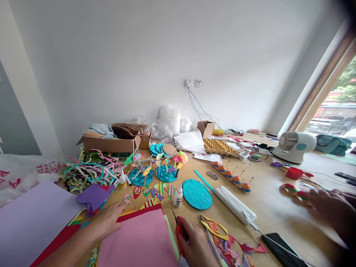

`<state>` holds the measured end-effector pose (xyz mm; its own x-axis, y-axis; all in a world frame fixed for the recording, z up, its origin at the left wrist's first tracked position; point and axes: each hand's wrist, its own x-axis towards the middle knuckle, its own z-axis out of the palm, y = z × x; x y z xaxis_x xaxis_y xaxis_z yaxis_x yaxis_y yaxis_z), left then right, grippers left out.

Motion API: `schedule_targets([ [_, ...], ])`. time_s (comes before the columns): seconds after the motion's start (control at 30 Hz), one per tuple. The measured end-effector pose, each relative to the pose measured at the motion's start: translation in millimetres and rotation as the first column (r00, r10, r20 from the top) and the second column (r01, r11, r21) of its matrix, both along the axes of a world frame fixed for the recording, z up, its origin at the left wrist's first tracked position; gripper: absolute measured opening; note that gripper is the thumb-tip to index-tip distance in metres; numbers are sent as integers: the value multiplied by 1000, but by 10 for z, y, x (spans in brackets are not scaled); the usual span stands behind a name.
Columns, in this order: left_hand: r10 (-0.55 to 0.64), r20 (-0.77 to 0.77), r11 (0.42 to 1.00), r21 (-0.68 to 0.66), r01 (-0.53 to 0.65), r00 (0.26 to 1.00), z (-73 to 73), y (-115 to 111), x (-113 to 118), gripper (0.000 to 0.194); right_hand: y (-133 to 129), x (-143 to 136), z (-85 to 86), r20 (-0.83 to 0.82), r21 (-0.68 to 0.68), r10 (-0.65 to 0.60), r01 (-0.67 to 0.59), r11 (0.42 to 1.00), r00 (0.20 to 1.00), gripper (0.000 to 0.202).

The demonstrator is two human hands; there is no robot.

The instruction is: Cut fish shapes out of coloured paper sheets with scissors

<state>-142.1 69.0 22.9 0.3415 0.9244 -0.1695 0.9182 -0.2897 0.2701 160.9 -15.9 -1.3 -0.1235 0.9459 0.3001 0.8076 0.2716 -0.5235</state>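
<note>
Your left hand point(109, 220) lies with its fingers loosely stretched at the upper left corner of the pink paper point(136, 239); you cannot tell whether it pinches a sheet. Your right hand point(196, 243) is curled around the red-handled scissors point(178, 233), blades pointing away from you, just right of that paper. Ahead of your right hand stand a glue bottle point(178, 197) and, beside it, a turquoise disc point(197, 194). Coloured scraps point(230, 255) lie to its right. Farther right, another person's hand point(324, 204) reaches over the table point(267, 207).
</note>
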Motion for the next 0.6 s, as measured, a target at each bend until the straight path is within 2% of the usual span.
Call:
schedule_targets([
  [0.07,3,-45,999,-51,-5,999,-2,-19,-13,53,-16,-15,22,-3,-9,30,-30,1000,1000,12],
  [0.23,2,-150,993,-113,-19,989,-125,-55,-7,65,-42,-51,29,15,-41,57,-57,998,998,13],
  [0.43,-1,-151,995,-99,-14,989,-84,-105,55,38,-39,-66,50,46,-96,55,-50,994,997,14],
  [0.6,-5,-103,997,-75,-3,995,-102,-93,16,39,-19,-52,24,25,-112,77,-74,991,997,11],
])
